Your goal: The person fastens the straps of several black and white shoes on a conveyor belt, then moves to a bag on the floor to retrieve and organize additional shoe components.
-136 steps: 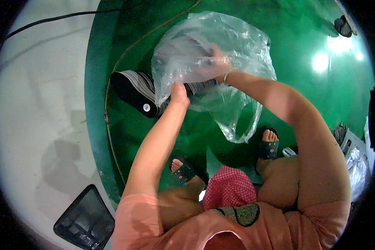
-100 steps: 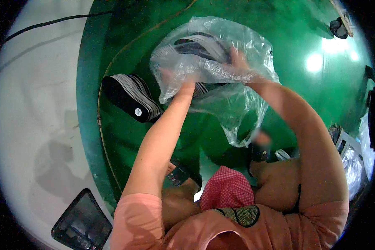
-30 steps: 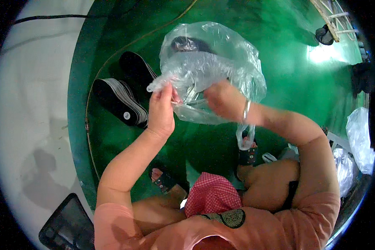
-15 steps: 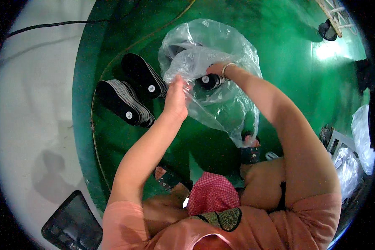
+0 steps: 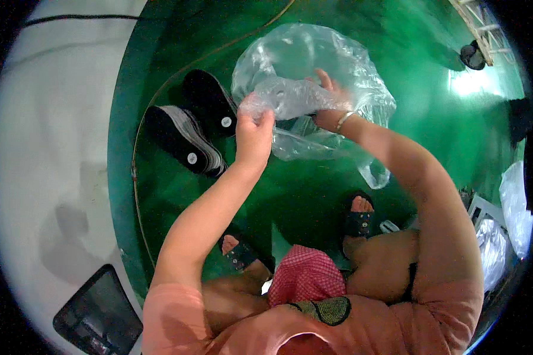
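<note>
My left hand (image 5: 254,131) pinches the gathered edge of a large clear plastic bag (image 5: 314,50), with the thumb raised along the film. Across from it, my right hand (image 5: 333,102) is at the bag's bunched mouth, fingers spread and partly smeared by motion. Film covers part of that hand, and nothing shows in its fingers. To the left of the bag lie two stacks of black shoe insoles with light edges: a near stack (image 5: 180,135) and a far stack (image 5: 207,97). Each has a round white sticker at one end.
A thin cable (image 5: 137,195) curves over the green floor (image 5: 420,71) on the left. My sandaled feet stand below the bag. At the right are crumpled plastic bags (image 5: 493,248) and a pale frame. A dark flat panel (image 5: 100,313) lies at lower left.
My right hand has come off the stickered black insoles in the bag, spreading its fingers. Those insoles no longer show. The bag's lower part has drawn up and rightward; my left hand still grips it.
</note>
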The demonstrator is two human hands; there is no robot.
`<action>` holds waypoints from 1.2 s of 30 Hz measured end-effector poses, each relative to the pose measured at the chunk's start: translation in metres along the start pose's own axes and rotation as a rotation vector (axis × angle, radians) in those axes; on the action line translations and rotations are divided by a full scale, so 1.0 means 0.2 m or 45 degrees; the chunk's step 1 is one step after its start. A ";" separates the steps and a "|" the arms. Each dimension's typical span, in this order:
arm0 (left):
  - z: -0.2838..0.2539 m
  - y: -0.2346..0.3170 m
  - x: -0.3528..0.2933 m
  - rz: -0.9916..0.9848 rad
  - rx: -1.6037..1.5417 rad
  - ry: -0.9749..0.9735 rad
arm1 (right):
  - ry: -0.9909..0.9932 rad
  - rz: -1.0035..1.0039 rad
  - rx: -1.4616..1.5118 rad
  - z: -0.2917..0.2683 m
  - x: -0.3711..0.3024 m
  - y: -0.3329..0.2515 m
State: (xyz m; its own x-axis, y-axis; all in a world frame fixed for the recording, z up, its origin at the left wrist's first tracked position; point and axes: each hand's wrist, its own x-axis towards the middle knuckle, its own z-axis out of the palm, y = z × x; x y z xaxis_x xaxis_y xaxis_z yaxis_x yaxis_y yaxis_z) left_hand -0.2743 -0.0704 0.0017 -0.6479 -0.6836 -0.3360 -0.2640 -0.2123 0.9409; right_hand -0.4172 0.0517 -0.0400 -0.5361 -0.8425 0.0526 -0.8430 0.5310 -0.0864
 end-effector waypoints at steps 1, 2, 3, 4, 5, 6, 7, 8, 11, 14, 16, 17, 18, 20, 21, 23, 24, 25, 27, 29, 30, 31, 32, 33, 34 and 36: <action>-0.03 -0.01 0.02 0.034 0.113 0.030 | -0.144 -0.034 0.116 -0.11 0.01 -0.01; -0.06 -0.02 0.04 0.064 0.224 0.062 | -0.539 0.029 0.138 -0.29 0.04 -0.02; -0.07 -0.06 0.05 0.282 0.194 0.241 | -0.935 0.061 0.147 -0.45 0.08 -0.05; -0.07 -0.05 0.05 0.164 0.255 0.266 | -1.004 0.067 0.315 -0.57 0.05 -0.01; -0.06 -0.03 0.05 0.047 0.320 0.289 | -1.472 0.109 0.529 -0.66 0.07 0.07; -0.05 -0.02 0.05 -0.070 0.379 0.308 | -1.585 -0.014 0.749 -0.74 0.05 0.14; -0.06 -0.15 0.07 -0.093 0.452 0.286 | -1.821 -0.196 0.972 -0.73 0.06 0.23; -0.09 -0.31 0.08 -0.120 0.509 0.257 | -1.963 -0.042 1.281 -0.75 0.05 0.32; -0.06 -0.40 -0.04 -0.110 0.521 -0.149 | -1.190 0.462 2.498 -0.52 -0.16 0.60; -0.10 -0.17 -0.21 0.141 0.806 -0.376 | -0.593 0.694 2.377 -0.33 -0.10 0.45; -0.17 -0.12 -0.33 0.374 0.993 -0.473 | -1.029 0.367 2.716 -0.54 0.14 -0.01; -0.20 -0.10 -0.36 0.493 1.095 -0.575 | -1.091 0.388 2.689 -0.51 0.22 -0.15; -0.23 -0.09 -0.40 0.610 1.196 -0.675 | -1.160 0.406 2.662 -0.43 0.30 -0.27; -0.31 -0.16 -0.45 0.556 1.087 -0.708 | -1.229 0.515 2.708 -0.28 0.39 -0.45; -0.34 -0.19 -0.45 0.518 1.026 -0.704 | -1.125 0.550 2.656 -0.15 0.41 -0.52; -0.48 -0.12 -0.44 0.132 0.700 -0.476 | -1.092 0.505 2.460 -0.07 0.43 -0.61; -0.57 -0.14 -0.44 0.091 0.509 -0.140 | -1.105 0.498 2.433 -0.06 0.44 -0.63; -0.67 -0.16 -0.46 0.027 0.429 0.127 | -1.117 0.492 2.408 -0.04 0.46 -0.65; -0.83 -0.29 -0.46 -0.261 0.146 0.611 | -1.083 0.450 2.311 0.03 0.49 -0.68; -0.91 -0.34 -0.38 -0.495 -0.037 0.742 | -1.194 0.476 1.810 0.08 0.51 -0.66; -0.92 -0.33 -0.30 -0.612 -0.133 0.805 | -1.236 0.483 1.554 0.09 0.52 -0.65; -0.94 -0.36 -0.23 -0.688 -0.312 0.714 | -1.224 0.571 1.575 0.14 0.52 -0.64; -0.95 -0.39 -0.14 -0.759 -0.500 0.622 | -1.103 0.607 1.651 0.16 0.51 -0.64; -0.92 -0.40 -0.06 -0.509 -0.699 0.366 | -0.981 0.640 1.722 0.17 0.49 -0.65; -0.88 -0.41 0.00 -0.250 -0.883 0.111 | -0.856 0.671 1.792 0.17 0.48 -0.66; -0.83 -0.37 0.06 -0.333 -1.064 0.131 | -1.055 0.516 2.110 0.16 0.46 -0.67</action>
State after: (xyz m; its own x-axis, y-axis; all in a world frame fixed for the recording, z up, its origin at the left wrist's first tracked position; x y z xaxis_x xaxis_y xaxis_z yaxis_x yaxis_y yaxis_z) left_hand -0.1431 -0.1787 -0.0646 -0.5615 -0.5928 -0.5773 0.2404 -0.7845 0.5716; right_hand -0.3515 -0.1001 -0.0552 -0.0849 -0.7994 -0.5948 0.4676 0.4951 -0.7322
